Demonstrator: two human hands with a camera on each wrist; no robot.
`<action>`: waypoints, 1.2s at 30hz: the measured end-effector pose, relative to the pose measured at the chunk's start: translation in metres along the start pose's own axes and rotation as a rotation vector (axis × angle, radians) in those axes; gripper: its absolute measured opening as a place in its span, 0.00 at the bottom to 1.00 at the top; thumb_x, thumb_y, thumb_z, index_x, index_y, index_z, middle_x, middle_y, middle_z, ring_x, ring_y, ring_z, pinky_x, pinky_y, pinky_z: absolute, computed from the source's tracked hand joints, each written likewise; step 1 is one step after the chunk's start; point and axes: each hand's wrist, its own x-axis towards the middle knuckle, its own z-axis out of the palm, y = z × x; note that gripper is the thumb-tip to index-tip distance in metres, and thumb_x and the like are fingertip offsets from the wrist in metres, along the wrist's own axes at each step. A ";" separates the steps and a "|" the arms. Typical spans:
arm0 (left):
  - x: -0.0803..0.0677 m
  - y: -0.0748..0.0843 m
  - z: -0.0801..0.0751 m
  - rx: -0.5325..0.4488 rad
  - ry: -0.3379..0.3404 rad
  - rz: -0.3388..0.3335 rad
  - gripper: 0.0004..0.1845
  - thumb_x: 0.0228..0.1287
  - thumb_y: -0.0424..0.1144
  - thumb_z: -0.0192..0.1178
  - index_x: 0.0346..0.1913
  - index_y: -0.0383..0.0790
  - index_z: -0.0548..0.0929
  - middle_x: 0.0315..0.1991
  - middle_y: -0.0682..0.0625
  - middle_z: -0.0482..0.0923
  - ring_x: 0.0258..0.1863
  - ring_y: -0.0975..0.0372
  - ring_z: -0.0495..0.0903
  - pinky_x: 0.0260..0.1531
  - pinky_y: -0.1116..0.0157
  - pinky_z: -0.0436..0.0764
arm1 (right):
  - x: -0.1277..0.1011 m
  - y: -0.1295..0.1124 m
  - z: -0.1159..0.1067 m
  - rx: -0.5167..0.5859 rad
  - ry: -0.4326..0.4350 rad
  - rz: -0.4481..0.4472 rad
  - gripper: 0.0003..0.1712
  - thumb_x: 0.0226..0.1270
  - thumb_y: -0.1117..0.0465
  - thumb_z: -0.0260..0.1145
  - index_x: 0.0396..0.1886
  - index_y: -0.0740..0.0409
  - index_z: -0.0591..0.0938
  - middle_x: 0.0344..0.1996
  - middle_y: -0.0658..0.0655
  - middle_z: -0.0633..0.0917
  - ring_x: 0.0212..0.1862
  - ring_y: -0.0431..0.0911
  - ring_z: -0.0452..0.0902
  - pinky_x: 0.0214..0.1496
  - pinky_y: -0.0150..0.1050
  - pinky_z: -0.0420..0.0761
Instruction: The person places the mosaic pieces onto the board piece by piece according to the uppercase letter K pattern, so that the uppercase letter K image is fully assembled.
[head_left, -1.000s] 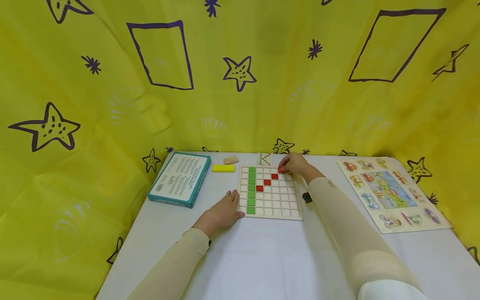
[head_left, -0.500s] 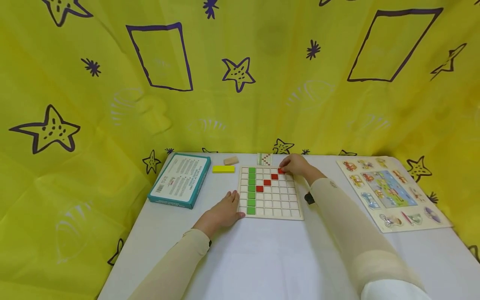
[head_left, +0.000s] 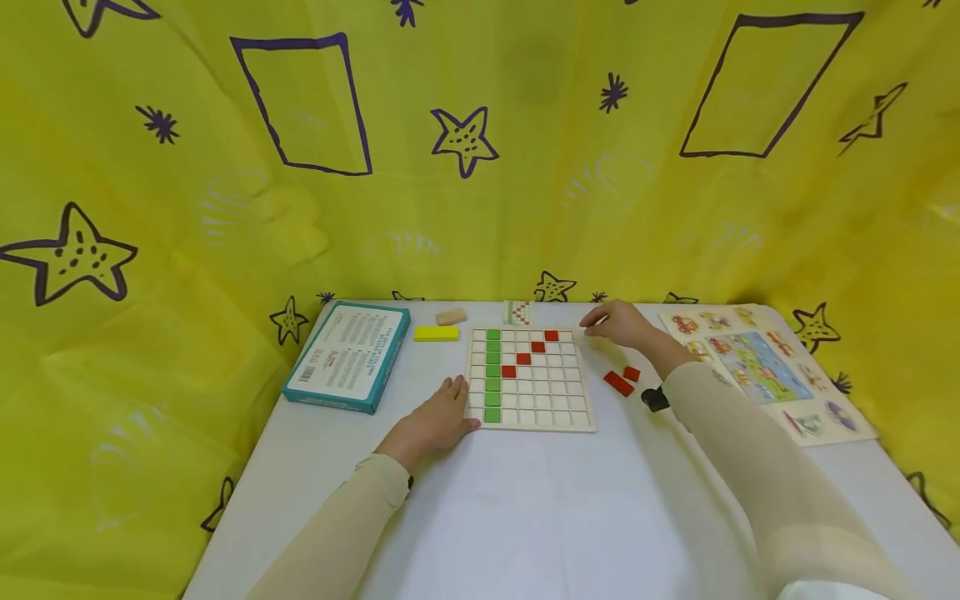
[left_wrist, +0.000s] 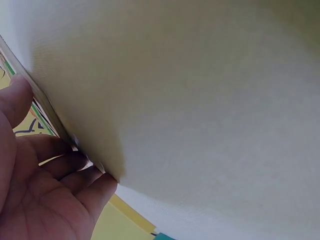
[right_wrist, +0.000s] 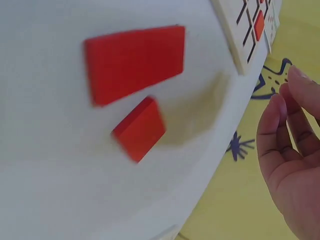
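Note:
A wooden grid board [head_left: 549, 417] lies on the white table, with a column of green tiles [head_left: 492, 371] and a rising diagonal of red tiles [head_left: 523, 359]. My left hand [head_left: 435, 419] rests along its left edge; in the left wrist view the fingertips touch that edge. Just off the board's upper right corner, my right hand [head_left: 621, 323] hovers with loosely bent fingers and nothing between them. Below it lie a red rectangular block [head_left: 618, 383] and a small red square tile [head_left: 632, 374]. Both red pieces appear large in the right wrist view.
Behind the board stands a small pattern card [head_left: 518, 313]. To the left are a yellow bar [head_left: 437, 333], a plain wood block [head_left: 452, 317] and a teal box [head_left: 347, 357]. A picture puzzle board [head_left: 772, 367] lies at the right, partly behind my right arm. A yellow curtain [head_left: 480, 225] borders the table.
My right hand has let go of the red tile in the top row and moved right, off the board. The loose red pieces have come into sight. My left hand stays at the board's edge.

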 end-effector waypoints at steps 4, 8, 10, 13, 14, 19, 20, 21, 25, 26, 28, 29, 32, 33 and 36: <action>-0.002 -0.001 -0.001 -0.009 0.002 0.004 0.46 0.73 0.59 0.54 0.80 0.35 0.48 0.82 0.44 0.43 0.80 0.52 0.41 0.75 0.55 0.53 | -0.012 0.013 -0.008 -0.004 -0.007 0.007 0.15 0.71 0.63 0.67 0.53 0.65 0.86 0.47 0.62 0.86 0.45 0.54 0.79 0.46 0.44 0.80; -0.003 -0.001 -0.001 -0.035 0.004 -0.006 0.46 0.73 0.58 0.55 0.80 0.35 0.48 0.82 0.44 0.43 0.80 0.52 0.41 0.75 0.55 0.54 | -0.025 0.025 -0.014 -0.002 -0.034 0.027 0.15 0.71 0.63 0.68 0.53 0.66 0.85 0.47 0.61 0.86 0.44 0.53 0.79 0.46 0.43 0.79; -0.003 -0.002 0.000 -0.036 0.006 -0.009 0.46 0.73 0.59 0.55 0.80 0.35 0.49 0.82 0.44 0.43 0.80 0.52 0.41 0.75 0.54 0.54 | -0.031 0.031 -0.014 0.003 -0.048 0.032 0.16 0.70 0.64 0.68 0.53 0.67 0.85 0.46 0.62 0.86 0.44 0.52 0.79 0.45 0.42 0.79; -0.001 -0.004 0.002 -0.028 0.010 -0.013 0.47 0.72 0.59 0.54 0.80 0.36 0.48 0.82 0.45 0.43 0.80 0.52 0.41 0.74 0.54 0.54 | -0.039 0.039 -0.012 0.017 -0.067 0.039 0.16 0.69 0.63 0.69 0.52 0.68 0.85 0.43 0.61 0.87 0.41 0.50 0.79 0.43 0.41 0.79; 0.000 -0.005 0.002 -0.024 0.012 -0.012 0.47 0.72 0.59 0.54 0.80 0.36 0.48 0.82 0.44 0.43 0.80 0.52 0.41 0.75 0.54 0.54 | -0.042 0.042 -0.011 0.024 -0.070 0.040 0.16 0.69 0.64 0.69 0.52 0.69 0.85 0.41 0.60 0.87 0.40 0.50 0.79 0.42 0.40 0.80; 0.000 -0.007 0.003 -0.024 0.013 -0.007 0.47 0.73 0.59 0.54 0.80 0.35 0.48 0.81 0.44 0.42 0.80 0.52 0.41 0.75 0.54 0.53 | -0.052 0.054 -0.007 0.023 -0.077 0.041 0.15 0.67 0.63 0.70 0.49 0.68 0.86 0.36 0.56 0.87 0.37 0.47 0.78 0.39 0.38 0.78; 0.000 -0.008 0.002 -0.021 0.014 -0.003 0.47 0.73 0.59 0.54 0.80 0.35 0.49 0.81 0.43 0.43 0.80 0.51 0.41 0.75 0.54 0.53 | -0.053 0.056 -0.006 0.022 -0.074 0.045 0.14 0.66 0.63 0.71 0.48 0.67 0.86 0.36 0.55 0.88 0.37 0.47 0.77 0.39 0.38 0.78; 0.000 -0.008 0.002 -0.022 0.014 0.001 0.46 0.73 0.59 0.54 0.80 0.34 0.49 0.81 0.43 0.43 0.80 0.51 0.41 0.75 0.54 0.53 | -0.055 0.058 -0.005 0.015 -0.074 0.043 0.14 0.65 0.63 0.72 0.48 0.67 0.86 0.36 0.56 0.88 0.37 0.46 0.77 0.38 0.37 0.78; -0.002 -0.006 0.001 -0.021 0.017 0.016 0.46 0.73 0.58 0.55 0.80 0.33 0.49 0.81 0.42 0.43 0.80 0.50 0.42 0.75 0.54 0.53 | -0.059 0.063 -0.003 0.003 -0.079 0.042 0.15 0.63 0.64 0.73 0.47 0.68 0.87 0.39 0.58 0.87 0.37 0.46 0.76 0.38 0.36 0.77; -0.002 -0.005 0.001 -0.023 0.019 0.020 0.46 0.73 0.58 0.55 0.80 0.33 0.50 0.81 0.41 0.43 0.80 0.50 0.42 0.75 0.54 0.53 | -0.059 0.065 -0.002 0.004 -0.076 0.050 0.14 0.63 0.64 0.74 0.47 0.67 0.87 0.39 0.58 0.87 0.37 0.46 0.76 0.38 0.36 0.77; -0.002 -0.004 0.000 -0.017 0.021 0.024 0.46 0.73 0.58 0.54 0.80 0.32 0.49 0.81 0.41 0.43 0.80 0.50 0.42 0.75 0.54 0.53 | -0.060 0.066 -0.002 0.000 -0.077 0.053 0.15 0.63 0.65 0.73 0.47 0.68 0.86 0.39 0.58 0.87 0.37 0.47 0.76 0.38 0.36 0.78; -0.002 -0.003 0.000 -0.019 0.023 0.026 0.46 0.73 0.57 0.55 0.79 0.32 0.49 0.81 0.41 0.43 0.80 0.50 0.42 0.75 0.54 0.53 | -0.060 0.067 -0.002 -0.003 -0.077 0.050 0.15 0.63 0.65 0.73 0.48 0.68 0.86 0.39 0.59 0.87 0.38 0.47 0.76 0.39 0.36 0.78; -0.002 -0.002 -0.001 -0.023 0.024 0.028 0.46 0.73 0.57 0.55 0.79 0.32 0.49 0.81 0.41 0.44 0.80 0.49 0.42 0.75 0.53 0.53 | -0.061 0.068 -0.001 -0.005 -0.070 0.065 0.15 0.63 0.66 0.73 0.48 0.68 0.86 0.39 0.59 0.86 0.39 0.49 0.76 0.40 0.37 0.78; -0.002 -0.001 -0.001 -0.023 0.024 0.028 0.46 0.73 0.57 0.55 0.79 0.32 0.49 0.81 0.41 0.44 0.80 0.49 0.42 0.75 0.53 0.53 | -0.061 0.068 -0.001 -0.007 -0.068 0.065 0.15 0.63 0.66 0.73 0.48 0.68 0.86 0.38 0.58 0.86 0.39 0.49 0.76 0.41 0.37 0.78; -0.001 0.000 0.000 -0.026 0.020 0.028 0.46 0.73 0.57 0.55 0.80 0.32 0.49 0.81 0.41 0.43 0.80 0.50 0.42 0.75 0.53 0.53 | -0.063 0.068 -0.002 0.009 -0.056 0.063 0.13 0.63 0.67 0.72 0.47 0.68 0.85 0.38 0.58 0.85 0.40 0.49 0.76 0.41 0.37 0.78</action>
